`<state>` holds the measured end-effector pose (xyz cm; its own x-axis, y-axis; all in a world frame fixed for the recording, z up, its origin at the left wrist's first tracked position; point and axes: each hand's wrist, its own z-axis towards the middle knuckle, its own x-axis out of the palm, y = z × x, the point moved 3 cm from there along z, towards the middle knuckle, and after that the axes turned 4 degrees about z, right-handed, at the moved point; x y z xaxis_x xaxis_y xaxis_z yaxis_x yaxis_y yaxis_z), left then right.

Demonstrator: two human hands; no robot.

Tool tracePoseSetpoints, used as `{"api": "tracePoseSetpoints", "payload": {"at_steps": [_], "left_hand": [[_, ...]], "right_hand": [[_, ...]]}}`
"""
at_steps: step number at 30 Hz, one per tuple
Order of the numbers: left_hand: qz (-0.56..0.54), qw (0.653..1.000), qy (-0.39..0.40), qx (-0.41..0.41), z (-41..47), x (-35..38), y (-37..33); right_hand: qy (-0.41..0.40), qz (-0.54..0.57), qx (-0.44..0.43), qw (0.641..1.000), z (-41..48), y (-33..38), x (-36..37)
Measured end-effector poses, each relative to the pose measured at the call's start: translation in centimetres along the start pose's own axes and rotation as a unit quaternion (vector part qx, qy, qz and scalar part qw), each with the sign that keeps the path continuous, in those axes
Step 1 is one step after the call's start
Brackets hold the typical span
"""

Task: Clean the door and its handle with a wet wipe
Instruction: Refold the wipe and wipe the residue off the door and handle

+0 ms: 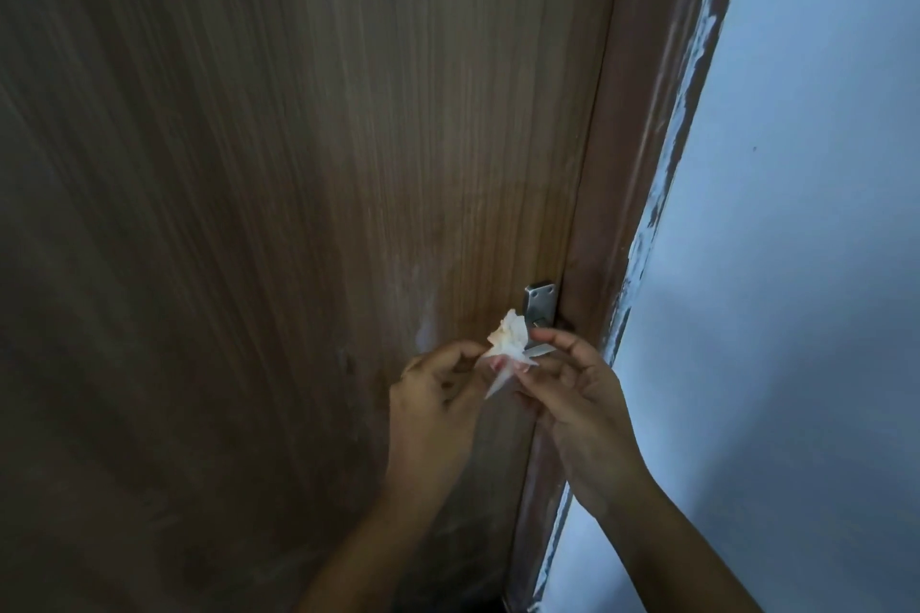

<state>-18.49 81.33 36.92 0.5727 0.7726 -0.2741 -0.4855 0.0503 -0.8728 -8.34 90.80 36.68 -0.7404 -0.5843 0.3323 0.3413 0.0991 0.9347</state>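
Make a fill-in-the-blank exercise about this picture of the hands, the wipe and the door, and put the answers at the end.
1. The crumpled white wet wipe is pinched by ____ hands, the left hand and the right hand.
2. The silver metal handle plate is fixed to the brown ____-grain door.
3. The pale wall lies to the ____ of the brown door frame.

Answers: both; wood; right.

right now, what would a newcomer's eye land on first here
The crumpled white wet wipe, bright against the dark scene, pinched between the left hand and right hand low in the middle. Just behind it, the metal handle plate sits at the right edge of the brown wooden door, and the pale blue wall fills the right side.
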Motion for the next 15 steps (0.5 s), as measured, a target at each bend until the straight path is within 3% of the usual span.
{"api": "tracePoseSetpoints", "payload": {"at_steps": [6, 10, 12, 15], "left_hand": [[-0.177, 0.971, -0.018, -0.159, -0.1, 1.3, -0.5], [-0.296, 0.916, -0.038, -0.268, 0.0, 1.7, -0.2], [-0.33, 0.895, -0.048, -0.296, 0.0, 1.9, 0.0], [-0.285, 0.917, -0.051, -0.276, -0.1, 2.2, 0.0]], "right_hand": [[0.014, 0.041, 0.018, 0.999, -0.5, 1.0, -2.3], [-0.018, 0.073, 0.021, 0.997, -0.5, 1.2, -4.0], [-0.025, 0.022, 0.036, 0.999, -0.7, 0.8, -4.3], [-0.02, -0.074, 0.021, 0.997, -0.8, 0.4, -4.3]]}}
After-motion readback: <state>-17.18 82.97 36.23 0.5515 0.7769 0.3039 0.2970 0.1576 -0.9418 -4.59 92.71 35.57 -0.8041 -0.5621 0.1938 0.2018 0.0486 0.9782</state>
